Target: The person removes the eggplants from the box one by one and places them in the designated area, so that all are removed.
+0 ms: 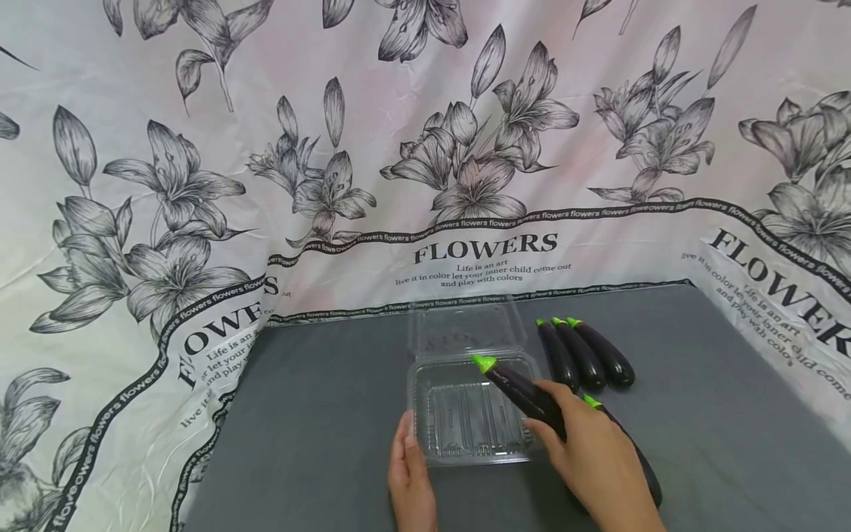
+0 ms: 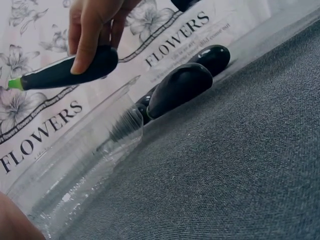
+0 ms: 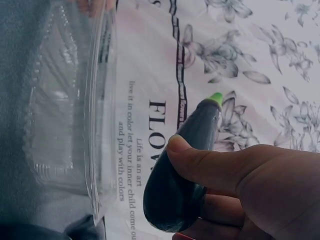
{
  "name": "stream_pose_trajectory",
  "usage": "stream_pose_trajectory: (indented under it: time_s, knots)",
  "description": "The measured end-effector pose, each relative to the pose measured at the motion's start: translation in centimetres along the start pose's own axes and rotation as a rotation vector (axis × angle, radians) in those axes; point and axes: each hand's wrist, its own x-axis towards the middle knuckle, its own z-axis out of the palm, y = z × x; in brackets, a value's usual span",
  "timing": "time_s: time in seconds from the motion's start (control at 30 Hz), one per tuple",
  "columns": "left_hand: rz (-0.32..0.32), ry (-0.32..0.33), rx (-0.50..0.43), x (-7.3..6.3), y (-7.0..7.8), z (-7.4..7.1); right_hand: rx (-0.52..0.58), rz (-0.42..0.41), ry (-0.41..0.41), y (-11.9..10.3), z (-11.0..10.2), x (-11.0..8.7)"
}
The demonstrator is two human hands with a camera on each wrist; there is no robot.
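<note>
My right hand (image 1: 595, 454) grips a dark purple eggplant (image 1: 521, 391) by its thick end. The eggplant is tilted above the right side of a clear plastic clamshell box (image 1: 459, 414), its bright green stem pointing up and left. With its lid (image 1: 465, 329) folded back, the box shows a bare ribbed base. Against the box's left side rests my left hand (image 1: 411, 476), fingers fairly straight along the outer wall. In the right wrist view, my thumb and fingers wrap the held eggplant (image 3: 172, 195). Only part of my left hand (image 2: 15, 220) shows in the left wrist view.
Three eggplants (image 1: 585, 355) lie side by side to the right of the box. Another eggplant (image 1: 645, 465) lies nearer, partly hidden beneath my right hand. Grey cloth (image 1: 319, 414) covers the table, and a floral printed curtain (image 1: 479, 258) surrounds its back and sides.
</note>
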Motion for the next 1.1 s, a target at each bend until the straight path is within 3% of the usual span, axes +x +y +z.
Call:
stream_pose_trajectory:
  time_s: [0.2, 0.4, 0.6, 0.87, 1.1]
  knots:
    - [0.024, 0.008, -0.002, 0.0, -0.2, 0.0, 0.021, 0.03, -0.013, 0.9, -0.4, -0.6]
    - [0.025, 0.006, 0.01, 0.1, -0.3, 0.0, 0.029, 0.012, 0.03, 1.8, -0.6, -1.1]
    - [0.042, -0.004, 0.002, 0.1, -0.3, -0.1, 0.039, 0.085, -0.029, 2.8, -1.1, -1.1]
    - [0.014, -0.008, 0.011, 0.3, -0.6, -0.2, 0.013, 0.083, 0.017, 3.9, -1.7, -1.2]
    - [0.009, -0.009, 0.018, 0.2, -0.3, -0.2, -0.003, 0.127, -0.02, 5.4, -2.4, -1.1]
